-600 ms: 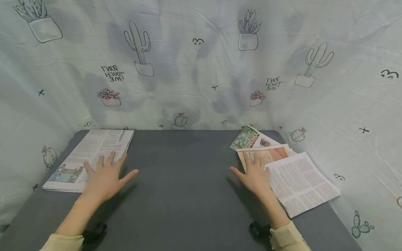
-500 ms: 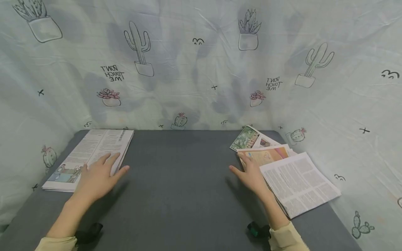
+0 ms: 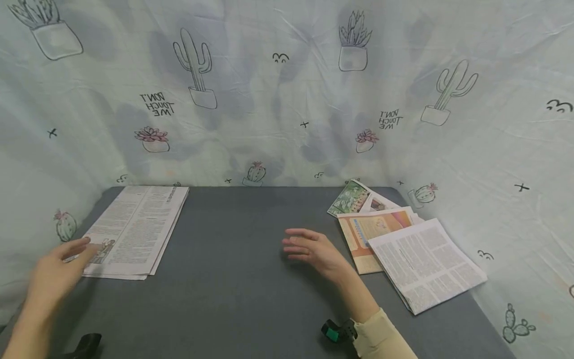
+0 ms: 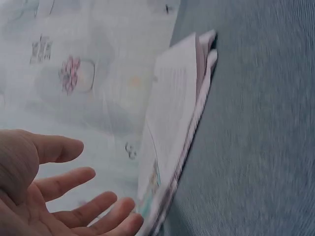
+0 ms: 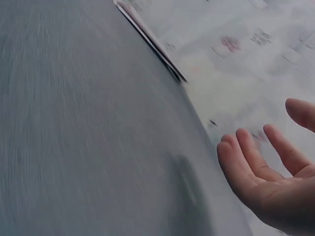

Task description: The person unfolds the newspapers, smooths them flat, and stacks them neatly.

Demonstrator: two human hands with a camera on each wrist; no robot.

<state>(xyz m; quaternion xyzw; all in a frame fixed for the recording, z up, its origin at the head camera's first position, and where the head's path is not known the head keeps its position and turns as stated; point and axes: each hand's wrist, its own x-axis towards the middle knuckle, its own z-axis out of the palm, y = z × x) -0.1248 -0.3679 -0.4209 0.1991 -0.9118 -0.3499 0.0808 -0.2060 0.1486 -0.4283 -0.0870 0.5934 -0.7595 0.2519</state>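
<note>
A stack of folded newspapers (image 3: 134, 224) lies at the left of the grey table. My left hand (image 3: 58, 274) is at its near left corner, overlapping it in the head view. In the left wrist view the fingers (image 4: 88, 209) are spread and loosely bent, with nothing between them, beside the stack's edge. My right hand (image 3: 316, 252) hovers over the table, left of several fanned-out papers. Its fingers are loosely bent and hold nothing. Among those papers are an orange-printed sheet (image 3: 358, 244) and a folded newspaper (image 3: 426, 264) on top.
The grey table (image 3: 237, 279) reaches back to a cloth curtain (image 3: 251, 99) printed with cacti, which also hangs at both sides. A green-patterned sheet (image 3: 347, 199) lies at the back right under other papers. A dark wrist device (image 3: 336, 331) sits at my right wrist.
My left hand has moved left, from over the newspaper stack to its near left corner. My right hand has moved left, away from the fanned papers, and turned inward.
</note>
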